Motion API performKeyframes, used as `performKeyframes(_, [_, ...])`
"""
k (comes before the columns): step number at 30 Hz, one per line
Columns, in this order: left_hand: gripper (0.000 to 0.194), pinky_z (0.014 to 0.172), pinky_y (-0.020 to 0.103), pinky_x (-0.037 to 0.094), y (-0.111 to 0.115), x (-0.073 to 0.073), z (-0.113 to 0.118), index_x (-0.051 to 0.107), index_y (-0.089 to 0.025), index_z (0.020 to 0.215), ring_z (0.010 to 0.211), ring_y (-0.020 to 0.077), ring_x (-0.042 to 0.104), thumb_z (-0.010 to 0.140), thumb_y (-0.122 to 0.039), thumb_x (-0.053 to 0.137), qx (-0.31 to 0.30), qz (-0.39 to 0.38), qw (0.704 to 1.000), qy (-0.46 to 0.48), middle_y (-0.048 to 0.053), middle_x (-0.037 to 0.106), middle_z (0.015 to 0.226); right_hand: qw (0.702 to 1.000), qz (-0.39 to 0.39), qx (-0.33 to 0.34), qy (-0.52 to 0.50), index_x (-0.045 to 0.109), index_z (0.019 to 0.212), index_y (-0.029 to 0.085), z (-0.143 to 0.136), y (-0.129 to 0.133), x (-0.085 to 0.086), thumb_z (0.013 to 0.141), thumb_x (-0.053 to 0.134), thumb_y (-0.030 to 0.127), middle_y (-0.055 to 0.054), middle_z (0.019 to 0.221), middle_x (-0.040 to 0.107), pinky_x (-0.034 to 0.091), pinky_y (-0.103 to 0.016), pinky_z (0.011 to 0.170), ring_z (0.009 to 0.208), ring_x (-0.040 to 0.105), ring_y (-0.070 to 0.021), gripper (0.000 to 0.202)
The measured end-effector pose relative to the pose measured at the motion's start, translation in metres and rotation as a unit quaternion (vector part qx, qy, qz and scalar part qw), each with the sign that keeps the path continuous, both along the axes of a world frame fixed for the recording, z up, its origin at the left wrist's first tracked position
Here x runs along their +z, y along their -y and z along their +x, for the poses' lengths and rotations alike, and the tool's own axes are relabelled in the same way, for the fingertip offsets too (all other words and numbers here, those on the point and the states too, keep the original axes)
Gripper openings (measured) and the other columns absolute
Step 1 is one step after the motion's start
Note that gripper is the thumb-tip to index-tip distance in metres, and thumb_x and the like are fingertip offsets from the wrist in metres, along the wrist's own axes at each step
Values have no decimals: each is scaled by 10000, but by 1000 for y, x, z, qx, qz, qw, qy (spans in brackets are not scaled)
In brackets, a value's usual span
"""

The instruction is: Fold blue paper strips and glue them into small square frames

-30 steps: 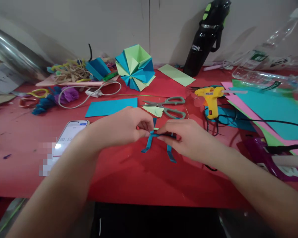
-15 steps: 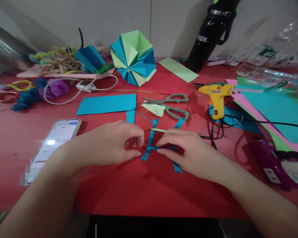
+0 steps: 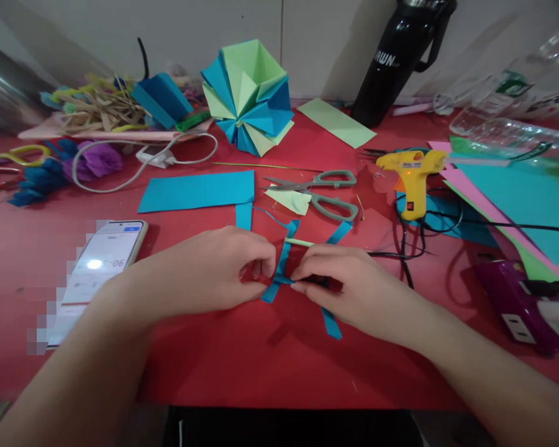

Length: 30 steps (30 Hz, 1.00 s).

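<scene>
Narrow blue paper strips (image 3: 284,257) stand out against the red table between my hands, joined by a short cross strip. My right hand (image 3: 340,279) pinches that cross strip between thumb and index finger. My left hand (image 3: 233,267) is curled, its thumb and fingertips at the left strip's lower part; its grip there is partly hidden. A thin light green stick (image 3: 299,243) reaches from the left strip toward my right knuckles. Behind lie grey-handled scissors (image 3: 333,180) over a pale green paper scrap (image 3: 286,200), and a blue paper rectangle (image 3: 198,190).
A phone (image 3: 97,267) lies left, beside my forearm. On the right are a yellow glue gun (image 3: 414,180) with black cable, coloured sheets (image 3: 526,198) and a purple power strip (image 3: 512,298). A folded paper ball (image 3: 249,99) and black bottle (image 3: 395,59) stand behind.
My left hand has moved slightly right, its fingertips now at the left strip. My right hand stays pinched on the cross strip. The camera view has shifted a little.
</scene>
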State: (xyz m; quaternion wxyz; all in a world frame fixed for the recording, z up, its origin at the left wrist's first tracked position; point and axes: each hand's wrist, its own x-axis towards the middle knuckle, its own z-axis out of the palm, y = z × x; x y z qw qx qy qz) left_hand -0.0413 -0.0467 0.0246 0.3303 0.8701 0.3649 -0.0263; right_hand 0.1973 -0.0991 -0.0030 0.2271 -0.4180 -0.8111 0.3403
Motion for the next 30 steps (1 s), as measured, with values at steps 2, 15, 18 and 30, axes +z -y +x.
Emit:
performKeyframes(2, [72, 578, 264, 368, 0, -2, 1, 688, -255, 813, 689, 146, 586, 835, -248, 620, -3, 9, 1000, 4, -8, 681, 784, 1000, -2, 8, -4, 719, 897, 239, 0, 0, 0, 902, 624, 88, -8, 959, 735, 507, -283, 797, 908, 677, -172, 179])
performKeyframes(15, [113, 577, 252, 369, 2, -2, 6, 702, -238, 788, 651, 125, 570, 852, -214, 612, -27, 29, 999, 18, -19, 660, 715, 1000, -14, 25, -10, 731, 902, 219, -1, -1, -2, 904, 616, 67, -4, 975, 724, 478, -265, 781, 863, 650, -143, 190])
performKeyframes(18, [97, 568, 246, 366, 3, -2, 7, 681, -226, 767, 652, 120, 568, 843, -195, 630, -24, 39, 999, 26, -26, 646, 711, 1000, -18, 19, -5, 733, 895, 219, -2, -2, -3, 899, 616, 71, -4, 956, 712, 466, -262, 750, 842, 635, -140, 189])
performKeyframes(30, [80, 629, 235, 443, 0, 2, 11, 727, -236, 890, 732, 129, 626, 890, -307, 690, -30, 56, 995, 74, -4, 697, 863, 1000, -12, 17, -2, 738, 905, 207, -1, 0, -4, 917, 592, 72, -8, 954, 702, 462, -259, 746, 834, 638, -133, 199])
